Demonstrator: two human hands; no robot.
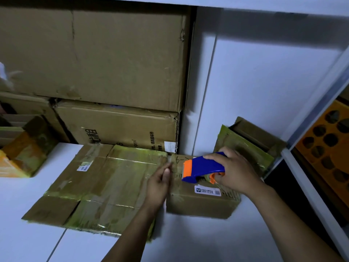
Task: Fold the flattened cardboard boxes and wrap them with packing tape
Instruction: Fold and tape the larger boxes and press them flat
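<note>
My left hand [160, 179], fingers straight, steadies the folded box [202, 204] right of the flattened cardboard [105, 183] while my right hand [235, 173] grips the tape dispenser [204, 166] on it, and a crooked pull could leave wrinkles.

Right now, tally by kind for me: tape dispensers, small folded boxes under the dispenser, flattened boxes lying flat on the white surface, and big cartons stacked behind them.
tape dispenser: 1
folded box: 1
flattened box lying flat: 1
stacked cartons: 2
Total: 5
</note>
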